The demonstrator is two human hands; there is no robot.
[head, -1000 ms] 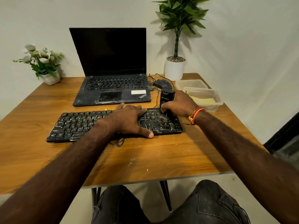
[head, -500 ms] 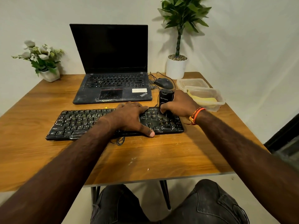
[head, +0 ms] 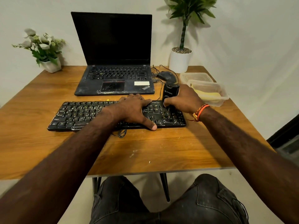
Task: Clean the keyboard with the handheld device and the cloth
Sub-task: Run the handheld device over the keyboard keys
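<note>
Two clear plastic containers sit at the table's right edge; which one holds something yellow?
The nearer clear plastic container, just beyond the right hand, holds something yellow. The farther clear plastic container, beside the white plant pot, shows nothing yellow inside.

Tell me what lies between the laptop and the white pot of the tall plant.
In the head view, a black mouse and its tangled cable lie between them.
</note>
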